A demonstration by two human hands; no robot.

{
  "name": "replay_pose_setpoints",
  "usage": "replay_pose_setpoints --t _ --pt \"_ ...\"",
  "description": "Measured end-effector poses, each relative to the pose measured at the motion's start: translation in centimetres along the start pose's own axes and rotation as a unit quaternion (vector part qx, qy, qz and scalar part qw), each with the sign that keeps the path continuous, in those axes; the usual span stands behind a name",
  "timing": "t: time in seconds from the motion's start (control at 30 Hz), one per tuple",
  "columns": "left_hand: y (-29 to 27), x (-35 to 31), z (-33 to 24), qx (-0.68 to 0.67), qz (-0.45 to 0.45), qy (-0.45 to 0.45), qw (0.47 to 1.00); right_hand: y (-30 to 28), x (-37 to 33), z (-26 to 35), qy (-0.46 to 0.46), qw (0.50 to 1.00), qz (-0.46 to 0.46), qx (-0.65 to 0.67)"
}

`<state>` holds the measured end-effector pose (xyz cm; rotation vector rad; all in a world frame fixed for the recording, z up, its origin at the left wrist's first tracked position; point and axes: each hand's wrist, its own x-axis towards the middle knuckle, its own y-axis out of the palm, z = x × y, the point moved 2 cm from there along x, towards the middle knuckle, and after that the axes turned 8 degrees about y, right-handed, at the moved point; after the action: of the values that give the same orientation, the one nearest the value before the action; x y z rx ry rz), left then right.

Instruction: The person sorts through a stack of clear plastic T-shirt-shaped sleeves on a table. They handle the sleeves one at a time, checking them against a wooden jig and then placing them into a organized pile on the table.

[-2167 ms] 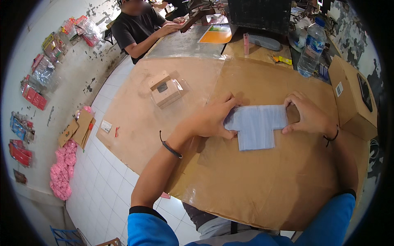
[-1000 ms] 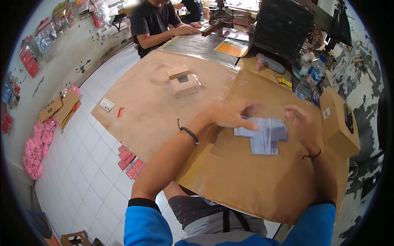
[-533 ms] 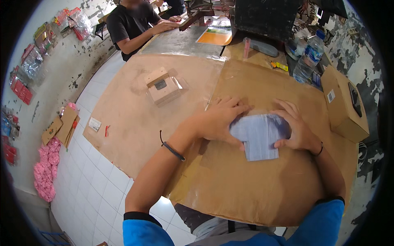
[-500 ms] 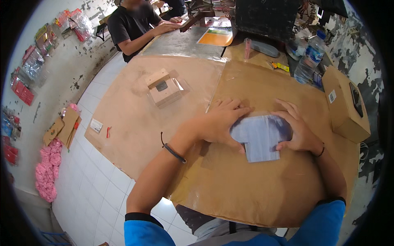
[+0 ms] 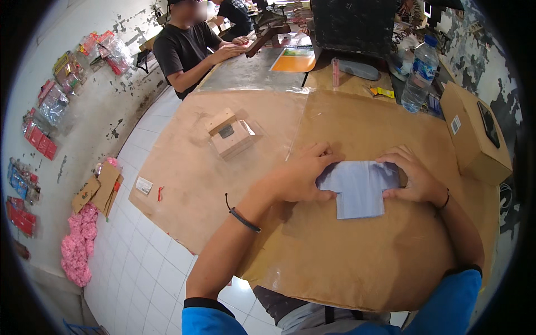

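A pale blue-grey, T-shaped stack of thin sheets (image 5: 360,190) rests on the brown-covered table in front of me; whether it is paper or plastic I cannot tell. My left hand (image 5: 312,176) closes around its left arm, thumb at the lower edge and fingers along the upper edge. At the opposite side my right hand (image 5: 416,176) grips the right arm the same way. The narrow stem of the T points toward me. Farther left stands a small wooden block fixture (image 5: 231,137) with a dark patch and clear plastic around it.
A cardboard box (image 5: 474,134) with a phone (image 5: 488,124) on it stands at the right, near a water bottle (image 5: 420,75). A white label (image 5: 144,185) and a red scrap (image 5: 159,194) lie by the left edge. Another person (image 5: 187,50) works across the table.
My left fingers have drawn back from over the stack's top to its left edge. My right fingers now lie lower along its upper edge. The view has shifted slightly.
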<state>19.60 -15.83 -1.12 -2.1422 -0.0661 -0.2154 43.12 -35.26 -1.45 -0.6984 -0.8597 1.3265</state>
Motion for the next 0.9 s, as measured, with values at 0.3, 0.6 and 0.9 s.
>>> replay_pose_setpoints --t 0.3,0.6,0.9 --pt "-0.3 -0.1 0.0 0.014 0.000 0.007 1.000 0.2 0.0 -0.2 -0.039 0.999 -0.006 -0.022" --pt "0.4 -0.2 0.3 0.055 -0.009 0.010 0.998 0.5 0.4 0.6 -0.049 0.998 -0.013 -0.032" --pt "-0.6 0.2 -0.3 0.086 -0.021 0.010 0.996 0.4 -0.4 0.2 -0.066 0.995 -0.072 -0.033"
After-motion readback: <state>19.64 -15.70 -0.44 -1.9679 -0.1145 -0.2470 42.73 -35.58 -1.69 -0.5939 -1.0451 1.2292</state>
